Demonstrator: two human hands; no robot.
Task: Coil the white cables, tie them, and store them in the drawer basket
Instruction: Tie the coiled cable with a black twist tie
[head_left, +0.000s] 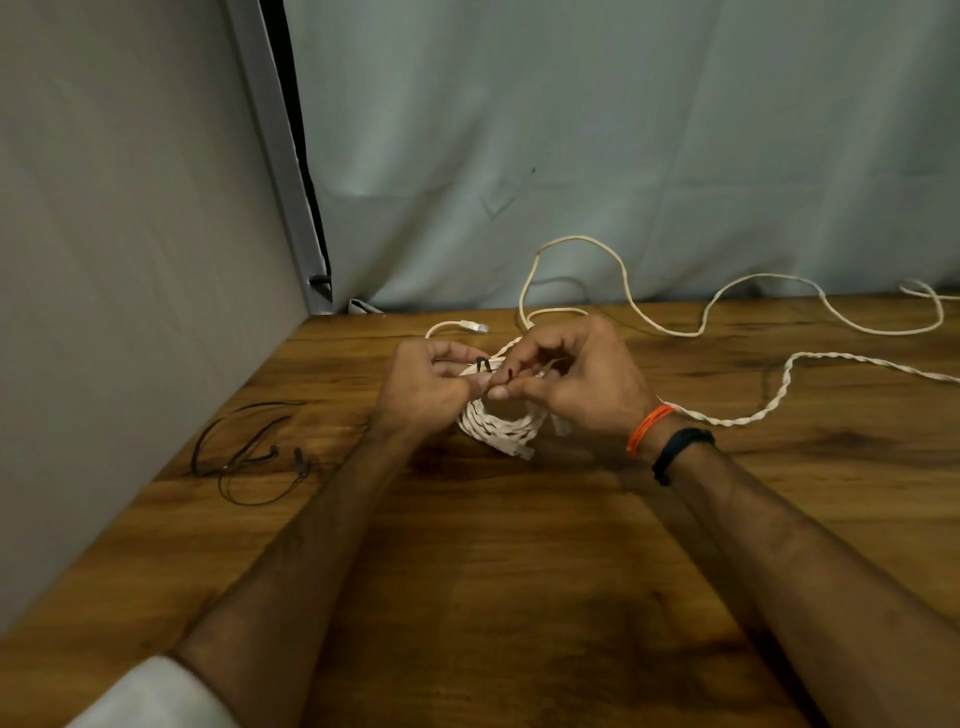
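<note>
The coiled white cable (501, 421) lies on the wooden table (519, 571). Just above the coil, the left hand (431, 387) and right hand (576, 379) each pinch one end of a black tie (483, 364), probably to bind the loops so they cannot spring apart.

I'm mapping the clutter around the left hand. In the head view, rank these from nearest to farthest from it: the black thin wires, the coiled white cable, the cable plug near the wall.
1. Coiled white cable: under the left hand, touching it.
2. Cable plug: just beyond the hand, toward the wall.
3. Black thin wires: off to the left, near the table's edge.
</note>
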